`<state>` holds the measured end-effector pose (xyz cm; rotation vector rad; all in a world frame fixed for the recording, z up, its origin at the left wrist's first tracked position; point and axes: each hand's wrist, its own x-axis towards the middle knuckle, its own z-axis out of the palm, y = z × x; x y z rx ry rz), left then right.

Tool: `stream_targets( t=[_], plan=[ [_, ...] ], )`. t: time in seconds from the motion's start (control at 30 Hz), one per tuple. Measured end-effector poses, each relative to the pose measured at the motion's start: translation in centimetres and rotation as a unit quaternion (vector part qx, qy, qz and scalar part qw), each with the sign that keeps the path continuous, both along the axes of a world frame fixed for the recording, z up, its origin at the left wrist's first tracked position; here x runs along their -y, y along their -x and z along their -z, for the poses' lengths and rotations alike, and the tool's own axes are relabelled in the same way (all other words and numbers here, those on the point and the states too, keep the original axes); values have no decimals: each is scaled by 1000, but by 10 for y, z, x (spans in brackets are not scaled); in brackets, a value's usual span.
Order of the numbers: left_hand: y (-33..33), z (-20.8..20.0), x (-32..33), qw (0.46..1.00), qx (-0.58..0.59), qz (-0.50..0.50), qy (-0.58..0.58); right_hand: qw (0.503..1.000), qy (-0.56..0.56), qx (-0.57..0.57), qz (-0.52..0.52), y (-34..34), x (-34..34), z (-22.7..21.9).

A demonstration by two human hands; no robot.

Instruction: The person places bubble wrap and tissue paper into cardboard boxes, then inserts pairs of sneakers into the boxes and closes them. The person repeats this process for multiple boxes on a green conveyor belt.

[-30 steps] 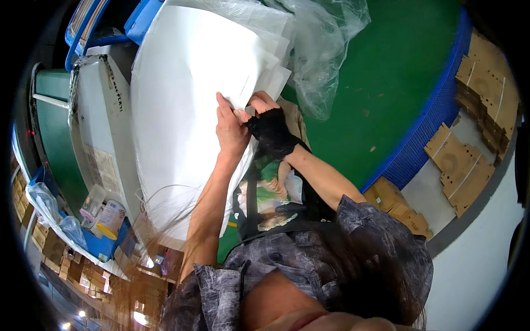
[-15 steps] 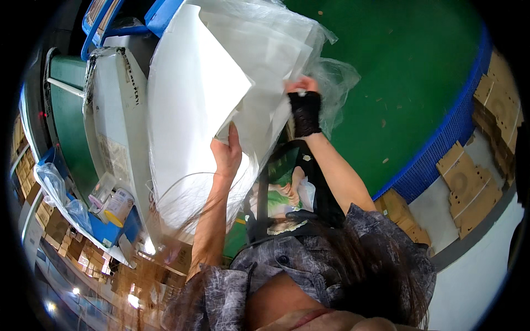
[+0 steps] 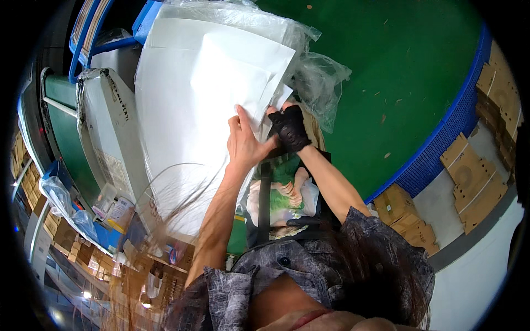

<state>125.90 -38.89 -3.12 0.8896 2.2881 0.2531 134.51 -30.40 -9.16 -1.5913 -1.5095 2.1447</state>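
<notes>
A stack of large white sheets lies in front of me, its top sheet spread nearly flat. Against the stack's right edge rests my left hand, with the fingers stretched and the thumb pointing to the right. My right hand, in a black fingerless glove, is closed at that same edge, its fingertips on a white sheet corner. Part of its grip is hidden behind the glove. Clear plastic wrapping shows under the sheets and hangs over their far right side.
To the left stands a conveyor with a green belt and a grey side panel. A blue bin with small containers sits lower left. Right of the green floor, a blue mesh barrier borders flat cardboard pieces.
The top sheet's raised, folded-over part has come down flat. My left hand has let go of its edge and spread its fingers; my right hand has moved down and left to the stack's edge.
</notes>
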Motion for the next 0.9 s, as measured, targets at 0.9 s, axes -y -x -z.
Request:
stream_targets(
  t=[0.9],
  plan=[
    [2, 48, 160, 920, -11, -332, -208, 906, -261, 333, 1, -241, -47, 311]
  ],
)
